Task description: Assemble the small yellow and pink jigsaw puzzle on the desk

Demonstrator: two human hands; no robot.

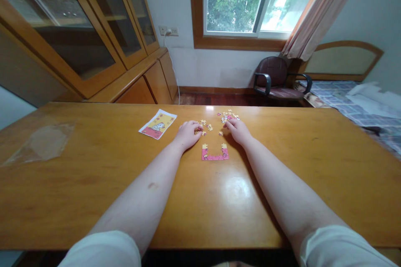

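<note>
A partly joined pink and yellow puzzle strip [214, 154], shaped like a U, lies on the wooden table [94, 183] between my forearms. My left hand [188, 132] rests knuckles-up, fingers curled, its fingertips on small loose puzzle pieces [205, 125]. My right hand [238, 130] lies just right of them, fingers bent and pinched at the edge of a second scatter of loose pieces [228, 116]. What either hand holds is too small to make out. A printed picture card [158, 124] lies left of my left hand.
A clear plastic bag [40, 144] lies at the table's left end. Beyond the table stand a glass-fronted wooden cabinet [94, 37], a dark office chair [275, 77] under the window, and a bed [360, 100] at the right.
</note>
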